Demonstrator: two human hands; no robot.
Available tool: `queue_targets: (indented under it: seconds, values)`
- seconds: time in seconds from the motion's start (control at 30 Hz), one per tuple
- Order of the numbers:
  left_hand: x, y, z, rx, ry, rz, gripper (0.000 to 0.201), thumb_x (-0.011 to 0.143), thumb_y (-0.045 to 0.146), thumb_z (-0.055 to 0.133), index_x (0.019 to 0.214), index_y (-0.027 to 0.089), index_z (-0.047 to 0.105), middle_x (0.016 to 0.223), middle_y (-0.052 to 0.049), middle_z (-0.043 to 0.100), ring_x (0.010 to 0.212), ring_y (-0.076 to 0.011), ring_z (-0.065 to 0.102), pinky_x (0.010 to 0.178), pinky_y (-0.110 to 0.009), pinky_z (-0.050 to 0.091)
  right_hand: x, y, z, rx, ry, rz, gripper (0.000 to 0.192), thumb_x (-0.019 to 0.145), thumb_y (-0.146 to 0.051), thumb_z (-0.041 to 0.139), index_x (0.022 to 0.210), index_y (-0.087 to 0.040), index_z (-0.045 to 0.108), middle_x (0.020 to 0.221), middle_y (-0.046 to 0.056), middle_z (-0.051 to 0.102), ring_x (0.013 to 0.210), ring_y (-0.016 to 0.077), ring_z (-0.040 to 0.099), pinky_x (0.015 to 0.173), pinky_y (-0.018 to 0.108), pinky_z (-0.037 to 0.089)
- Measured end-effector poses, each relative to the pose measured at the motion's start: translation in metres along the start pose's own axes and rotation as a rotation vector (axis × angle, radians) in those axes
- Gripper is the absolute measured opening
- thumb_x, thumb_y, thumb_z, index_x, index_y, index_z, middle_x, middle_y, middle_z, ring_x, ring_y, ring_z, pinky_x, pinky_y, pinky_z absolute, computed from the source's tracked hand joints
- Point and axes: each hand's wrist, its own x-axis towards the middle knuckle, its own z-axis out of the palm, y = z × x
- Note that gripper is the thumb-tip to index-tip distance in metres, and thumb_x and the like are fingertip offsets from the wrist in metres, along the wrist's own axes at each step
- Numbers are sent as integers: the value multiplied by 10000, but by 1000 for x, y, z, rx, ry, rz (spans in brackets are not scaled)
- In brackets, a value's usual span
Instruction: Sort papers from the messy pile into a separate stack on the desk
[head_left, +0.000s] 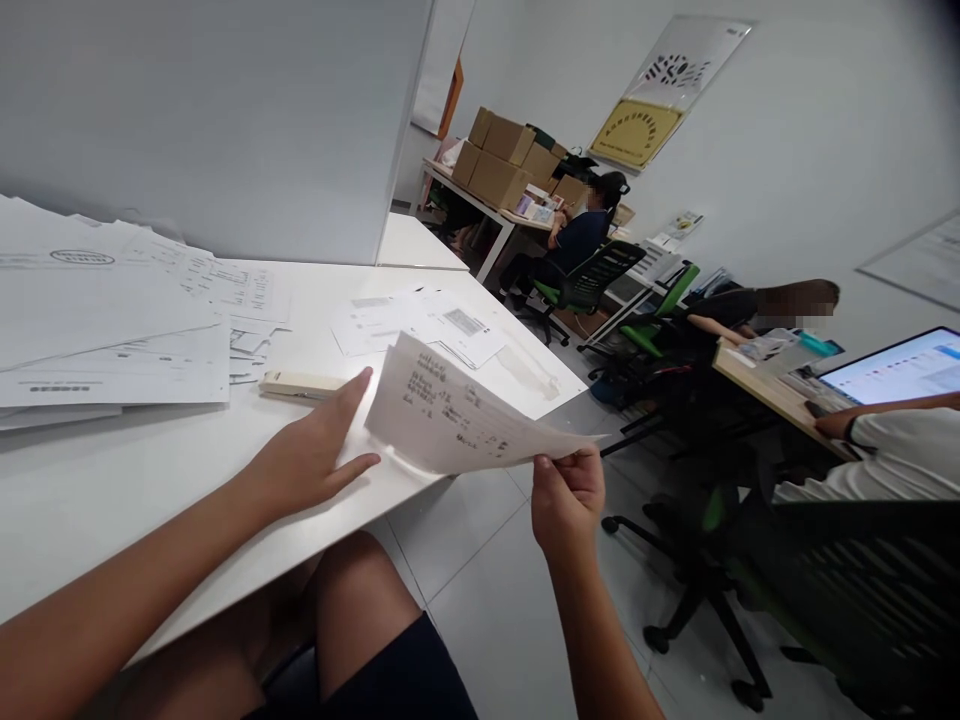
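Observation:
My right hand (568, 492) pinches the near corner of a printed sheet of paper (457, 412), which hangs slightly curled over the front edge of the white table (112, 480). My left hand (315, 452) rests flat on the table with fingers apart, its fingertips touching the sheet's left edge. A cream stapler (300, 385) lies just beyond my left hand. My bare knees show under the table edge.
Stacks of printed papers (112, 320) cover the table's left; a few more sheets (420, 325) lie further back. A grey partition (225, 120) stands behind. To the right, people sit at desks on office chairs (592, 280); cardboard boxes (502, 160) and a laptop (900, 365) are there.

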Motion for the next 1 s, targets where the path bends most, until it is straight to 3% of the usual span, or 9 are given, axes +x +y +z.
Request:
queue_targets:
  seconds: [0.1,0.23,0.33,0.43,0.53,0.7,0.77,0.87,1.0]
  values:
    - [-2,-4,2,-73,49,-95,987,908,640,500,1574,303,-147,1657,-135,244,1367,-329,506,982,-439,538,6,3,9,90,7,-17,179,795,-305,689,909,-266,557,780,3,645,769,192,625,793,370,499]
    - [-6,-12,7,-62,19,3,965,891,506,537,1572,328,-122,1559,-116,432,1303,-315,544,926,-414,532,5,10,18,111,-30,46,192,816,-288,681,958,-270,554,801,0,673,809,198,649,843,397,497]
    - [-8,-15,5,-107,-79,27,973,835,360,527,1576,321,-101,1278,-79,633,959,-232,647,755,-338,525,1,16,22,78,-109,99,274,824,-337,699,1057,-270,571,874,29,709,892,219,664,835,397,502]
    - [-7,-15,0,-198,-121,-72,932,835,360,503,1584,318,-50,1025,-15,652,703,-154,569,650,-288,481,-3,21,22,22,-202,194,294,834,-382,712,1084,-263,613,968,57,734,955,231,671,819,388,520]
    - [-4,-13,-5,-271,-124,-132,835,871,442,510,1584,314,95,976,1,640,694,-137,552,663,-276,481,-8,25,21,-79,-225,187,201,861,-379,696,1028,-268,678,996,47,745,1003,231,674,927,432,517]
    - [-1,-11,-7,-236,-101,-58,488,951,518,465,1371,283,547,1021,-37,683,869,-179,635,761,-293,513,-17,26,14,-220,-192,-180,122,921,-302,631,905,-275,748,855,-3,739,856,181,677,1131,502,391]
    - [-1,-11,-7,-232,-81,-16,424,960,519,465,1278,283,619,1080,-42,696,931,-196,652,793,-306,525,-20,26,11,-207,-166,-219,125,913,-304,637,903,-271,757,840,3,738,831,186,673,1061,484,456]
    - [-1,-10,-7,-242,-66,16,355,966,478,480,1221,285,635,1114,-32,704,934,-195,666,766,-302,542,-21,25,5,-214,-94,-79,189,868,-400,667,896,-235,755,873,53,743,848,234,673,834,420,547]
    - [1,-12,-10,-38,212,82,360,973,382,465,1280,230,576,862,-34,678,752,-182,626,666,-305,517,-13,16,1,-293,-115,219,268,782,-469,712,816,-203,722,796,62,725,758,234,650,668,350,517]
